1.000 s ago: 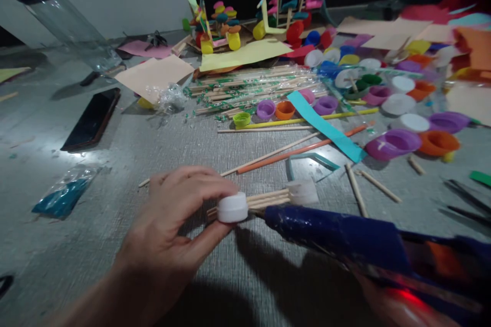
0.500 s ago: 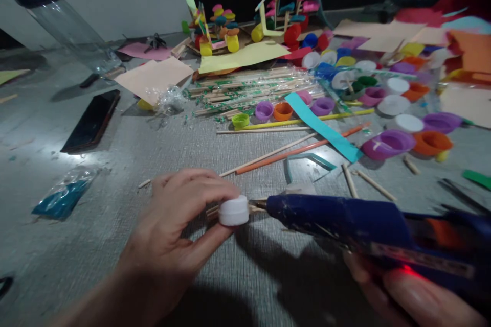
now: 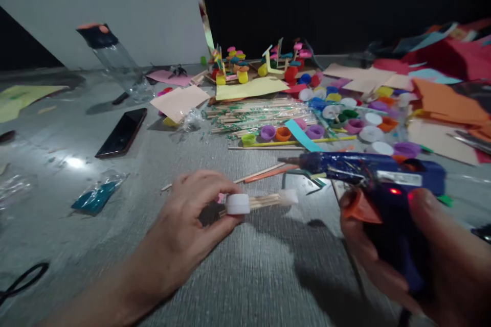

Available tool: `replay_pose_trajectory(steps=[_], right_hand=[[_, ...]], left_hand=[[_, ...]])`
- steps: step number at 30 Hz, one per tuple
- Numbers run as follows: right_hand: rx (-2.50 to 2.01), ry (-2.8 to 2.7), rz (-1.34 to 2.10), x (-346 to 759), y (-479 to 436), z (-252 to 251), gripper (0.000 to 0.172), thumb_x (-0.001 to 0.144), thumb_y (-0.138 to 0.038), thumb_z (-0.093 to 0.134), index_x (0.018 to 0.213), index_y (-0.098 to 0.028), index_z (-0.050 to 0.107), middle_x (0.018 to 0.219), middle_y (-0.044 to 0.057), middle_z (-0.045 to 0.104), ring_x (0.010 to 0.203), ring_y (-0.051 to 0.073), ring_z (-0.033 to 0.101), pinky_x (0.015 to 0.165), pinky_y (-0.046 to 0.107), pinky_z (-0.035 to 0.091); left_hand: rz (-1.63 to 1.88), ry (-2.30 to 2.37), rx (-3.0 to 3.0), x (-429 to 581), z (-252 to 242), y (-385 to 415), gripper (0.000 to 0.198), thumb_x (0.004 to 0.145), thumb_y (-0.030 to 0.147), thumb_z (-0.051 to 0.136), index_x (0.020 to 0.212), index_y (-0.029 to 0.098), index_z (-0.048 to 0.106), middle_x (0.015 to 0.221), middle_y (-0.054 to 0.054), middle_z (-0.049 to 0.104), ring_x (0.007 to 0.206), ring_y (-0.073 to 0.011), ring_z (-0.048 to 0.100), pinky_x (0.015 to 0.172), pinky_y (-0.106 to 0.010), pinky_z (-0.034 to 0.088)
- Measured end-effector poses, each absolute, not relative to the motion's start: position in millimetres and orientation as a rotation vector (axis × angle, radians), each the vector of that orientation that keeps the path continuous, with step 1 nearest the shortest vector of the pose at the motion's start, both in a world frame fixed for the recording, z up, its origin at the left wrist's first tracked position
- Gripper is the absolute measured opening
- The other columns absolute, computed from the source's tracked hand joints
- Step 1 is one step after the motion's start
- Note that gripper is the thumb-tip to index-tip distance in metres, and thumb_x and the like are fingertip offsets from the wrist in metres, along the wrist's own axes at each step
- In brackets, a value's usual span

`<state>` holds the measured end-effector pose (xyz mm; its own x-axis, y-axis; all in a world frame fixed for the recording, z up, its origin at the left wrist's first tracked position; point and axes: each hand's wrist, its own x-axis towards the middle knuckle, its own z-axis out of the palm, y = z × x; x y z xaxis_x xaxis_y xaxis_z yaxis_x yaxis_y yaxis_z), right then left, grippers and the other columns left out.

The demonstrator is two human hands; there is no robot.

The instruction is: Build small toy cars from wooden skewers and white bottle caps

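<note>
In the head view, taking the white round plastic cap (image 3: 238,204) as the clock's centre, the left hand (image 3: 192,230) comes in from between seven and eight o'clock and holds that cap pinched between thumb and fingers, low over the grey textured table (image 3: 230,286). Pale thin wooden sticks (image 3: 264,201) run from the cap toward three o'clock, with a second whitish translucent cap (image 3: 288,196) at their far end. The right hand (image 3: 441,255), between three and four o'clock, is wrapped around the handle of a dark blue plastic glue gun (image 3: 345,166), fingers at its orange trigger (image 3: 364,207); its nozzle points toward nine o'clock, apart from the held cap. A black flat phone (image 3: 121,133) lies at ten o'clock, a clear plastic packet with teal contents (image 3: 98,196) at nine, and green-printed clear-wrapped wooden sticks (image 3: 261,115) near twelve.
</note>
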<state>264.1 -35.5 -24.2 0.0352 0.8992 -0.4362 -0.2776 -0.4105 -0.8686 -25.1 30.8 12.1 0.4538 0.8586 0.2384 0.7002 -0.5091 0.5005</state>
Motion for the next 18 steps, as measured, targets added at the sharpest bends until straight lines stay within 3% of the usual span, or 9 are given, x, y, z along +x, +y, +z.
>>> replay_pose_trajectory(steps=[5, 11, 14, 18], right_hand=[[-1.261, -0.727, 1.541, 255, -21, 0, 0.050, 0.072, -0.073, 0.068, 0.079, -0.024, 0.071, 0.057, 0.003, 0.057, 0.032, 0.010, 0.038, 0.026, 0.021, 0.032], [-1.285, -0.755, 1.574, 251, -26, 4, 0.051, 0.068, -0.071, 0.073, 0.085, -0.022, 0.071, 0.055, 0.002, 0.056, 0.035, 0.011, 0.041, 0.031, 0.023, 0.033], [-1.305, -0.802, 1.524, 252, -26, 3, 0.051, 0.071, -0.072, 0.071, 0.081, -0.022, 0.072, 0.054, 0.003, 0.057, 0.036, 0.012, 0.041, 0.032, 0.022, 0.032], [-1.334, -0.887, 1.500, 254, -29, -1, 0.046, 0.071, -0.069, 0.072, 0.087, -0.025, 0.074, 0.056, 0.006, 0.062, 0.037, 0.015, 0.045, 0.033, 0.024, 0.031]], left_hand=[[0.746, 1.347, 2.276, -23, 18, 28, 0.014, 0.090, 0.027, 0.068, 0.103, 0.029, 0.068, 0.108, -0.003, 0.070, 0.100, -0.0239, 0.064, 0.084, -0.043, 0.052], [0.587, 1.213, 2.313, -16, 10, 25, 0.011, 0.087, 0.026, 0.072, 0.098, 0.024, 0.069, 0.104, -0.002, 0.072, 0.103, -0.0238, 0.063, 0.092, -0.044, 0.047], [0.464, 1.163, 2.424, -22, 14, 28, 0.026, 0.082, 0.037, 0.077, 0.103, 0.024, 0.069, 0.113, -0.004, 0.071, 0.111, -0.0271, 0.060, 0.094, -0.044, 0.044], [0.323, 1.227, 2.496, -30, 23, 37, 0.021, 0.097, 0.039, 0.058, 0.108, 0.024, 0.068, 0.111, -0.005, 0.069, 0.105, -0.0249, 0.059, 0.091, -0.042, 0.042]])
